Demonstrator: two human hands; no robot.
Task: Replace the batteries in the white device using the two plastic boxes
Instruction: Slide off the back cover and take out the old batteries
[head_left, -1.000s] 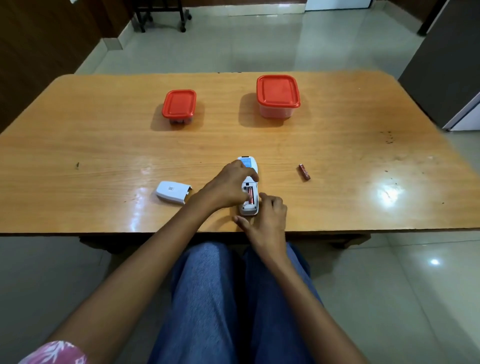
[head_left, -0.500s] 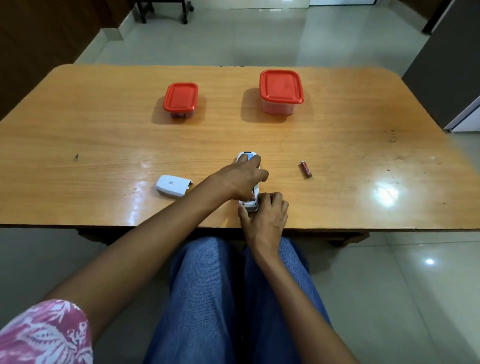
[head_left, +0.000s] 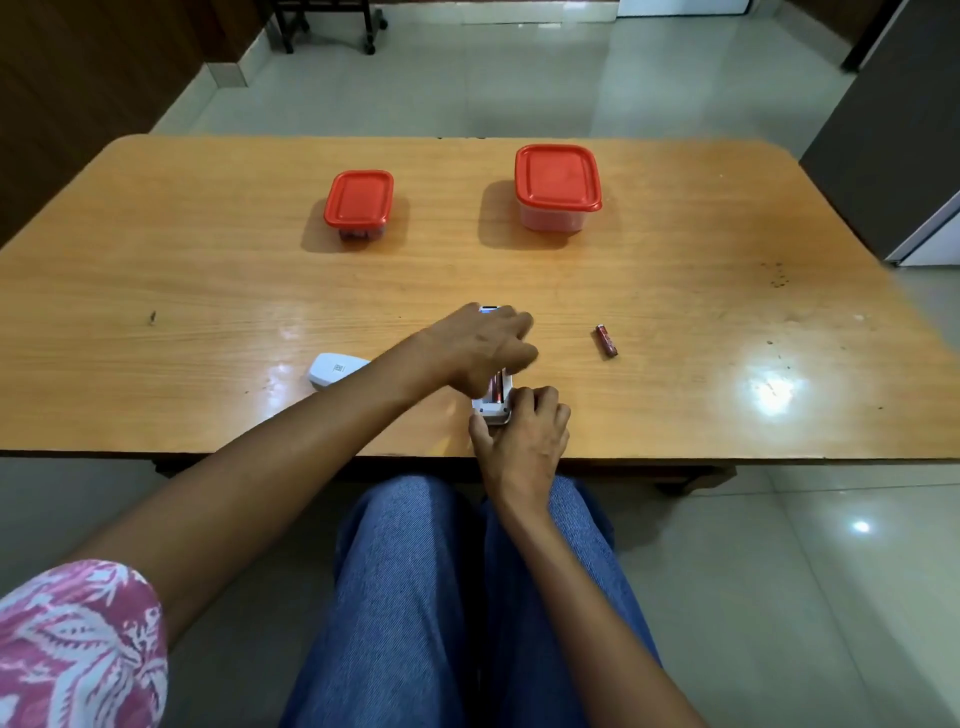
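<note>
Two plastic boxes: both with red lids on, well apart on the far half of the counter (head_left: 208, 291); small box (head_left: 358, 205) on the left, large box (head_left: 558, 187) on the right.
White device: white device (head_left: 493, 410) lies lengthwise near the counter's near edge, back up, compartment open, a red battery (head_left: 497, 387) seated inside.
Left hand: left hand (head_left: 478, 348) lies over the device's far half, blurred, fingers bent down; whether they grip it I cannot tell.
Right hand: right hand (head_left: 524, 436) holds the device's near end, thumb on its left side, fingers curled at its right.
Loose battery: loose battery (head_left: 606, 340) lies to the right, apart.
Cover: white cover (head_left: 332, 370) lies to the left, partly behind the left forearm.
</note>
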